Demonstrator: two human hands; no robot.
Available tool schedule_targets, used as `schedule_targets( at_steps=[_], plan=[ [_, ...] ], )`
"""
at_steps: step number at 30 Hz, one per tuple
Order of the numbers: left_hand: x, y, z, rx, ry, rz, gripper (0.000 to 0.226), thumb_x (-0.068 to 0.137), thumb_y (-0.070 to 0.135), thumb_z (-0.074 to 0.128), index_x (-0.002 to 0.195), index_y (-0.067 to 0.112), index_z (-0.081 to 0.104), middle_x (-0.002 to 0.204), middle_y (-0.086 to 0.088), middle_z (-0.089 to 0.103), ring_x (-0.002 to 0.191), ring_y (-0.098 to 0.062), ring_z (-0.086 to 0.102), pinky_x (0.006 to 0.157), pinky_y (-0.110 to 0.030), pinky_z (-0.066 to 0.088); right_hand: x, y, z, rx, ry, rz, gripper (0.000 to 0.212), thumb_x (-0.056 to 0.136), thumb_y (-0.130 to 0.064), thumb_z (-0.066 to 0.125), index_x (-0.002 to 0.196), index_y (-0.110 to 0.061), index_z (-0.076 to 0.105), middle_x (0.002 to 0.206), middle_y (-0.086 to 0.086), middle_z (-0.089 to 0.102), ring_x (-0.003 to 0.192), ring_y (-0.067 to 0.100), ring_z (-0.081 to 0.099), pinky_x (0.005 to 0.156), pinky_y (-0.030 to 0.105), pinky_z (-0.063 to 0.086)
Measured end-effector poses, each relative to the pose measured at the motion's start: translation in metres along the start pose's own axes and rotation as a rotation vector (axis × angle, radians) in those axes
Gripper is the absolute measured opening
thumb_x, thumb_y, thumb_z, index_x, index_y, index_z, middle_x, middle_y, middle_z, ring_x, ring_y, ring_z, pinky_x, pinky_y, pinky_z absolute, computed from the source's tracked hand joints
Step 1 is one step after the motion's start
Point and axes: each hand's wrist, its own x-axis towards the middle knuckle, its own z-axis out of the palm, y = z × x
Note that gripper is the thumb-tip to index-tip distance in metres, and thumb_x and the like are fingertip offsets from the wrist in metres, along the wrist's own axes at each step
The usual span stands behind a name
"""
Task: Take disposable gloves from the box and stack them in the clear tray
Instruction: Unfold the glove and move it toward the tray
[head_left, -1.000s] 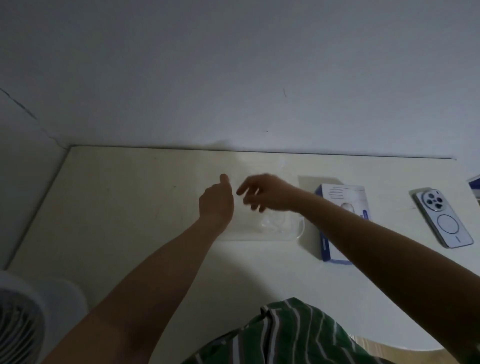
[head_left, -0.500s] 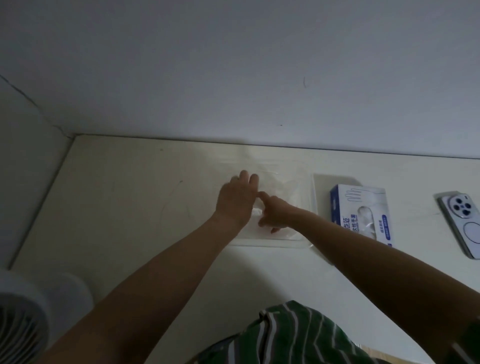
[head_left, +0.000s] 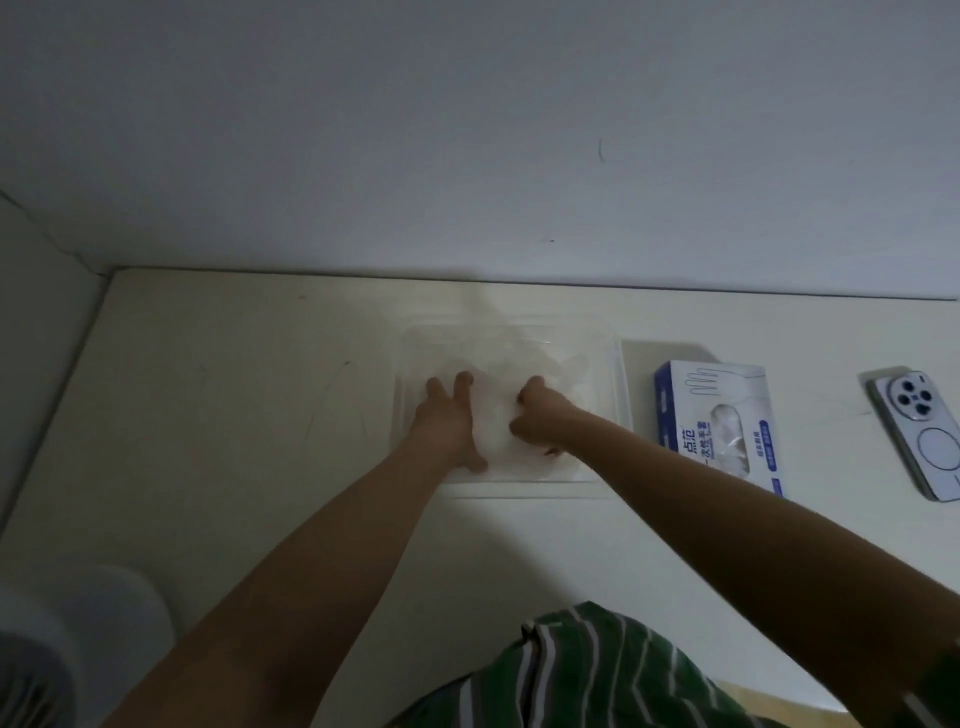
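Two bare hands reach into a clear tray (head_left: 619, 364) at the middle of a cream table (head_left: 234, 415), seen from the head camera in dim light. The left hand (head_left: 447, 423) lies flat in the tray's left half, fingers straight and slightly spread, palm down on a pile of filmy, see-through gloves (head_left: 497, 434). The right hand (head_left: 540, 415) sits just beside it, with a narrow strip of glove film between the two. Its fingers are curled under and its knuckles face the far wall (head_left: 467, 130). Whether those curled fingers pinch the film or merely press on it cannot be told from this angle. The gloves cover much of the tray floor, their edges hard to trace against the clear plastic.

To the right of the tray, near but not touching, a blue-and-white box (head_left: 714, 410) lies flat on the table, a glove outline printed on top and crumpled film showing in its oval opening. Farther right, a phone (head_left: 922, 436) lies face down, its camera ring toward the wall. Both bare forearms stretch up from the bottom of the frame. A green garment with white stripes (head_left: 597, 670) shows at bottom centre, and a pale rounded object (head_left: 93, 623), blurred, sits at the lower left corner.
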Motion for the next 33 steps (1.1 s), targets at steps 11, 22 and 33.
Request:
schedule_targets(
  at_steps=[11,22,33],
  plan=[
    [-0.008,0.012,-0.007,0.115,-0.082,-0.070,0.133,0.070,0.035,0.085,0.151,0.019,-0.019,0.155,-0.024,-0.010,0.138,-0.044,0.028,0.110,-0.043,0.034,-0.001,0.012,0.008,-0.374,0.072,0.028,0.106,0.090,-0.016,0.064,0.149,-0.004,-0.023,0.155,0.022,0.007,0.137,0.039,0.027,0.107,0.043,0.041],
    [-0.048,0.049,-0.040,0.077,0.502,0.106,0.021,0.092,0.019,0.050,0.104,0.013,0.065,0.103,-0.009,0.066,0.095,-0.029,0.062,0.080,-0.035,0.049,-0.073,0.022,-0.074,0.087,0.318,-0.455,0.017,0.091,-0.016,0.063,0.105,-0.010,0.068,0.079,0.003,0.068,0.060,0.017,0.067,0.053,0.025,0.058],
    [-0.065,0.220,0.003,-0.162,0.319,0.563,0.017,0.087,0.023,0.063,0.102,0.019,0.059,0.091,-0.002,0.066,0.086,-0.024,0.063,0.072,-0.030,0.048,-0.074,0.196,-0.104,-0.088,0.499,-0.120,0.018,0.087,-0.015,0.062,0.104,-0.016,0.069,0.106,0.006,0.069,0.087,0.019,0.063,0.074,0.028,0.051]
  ],
)
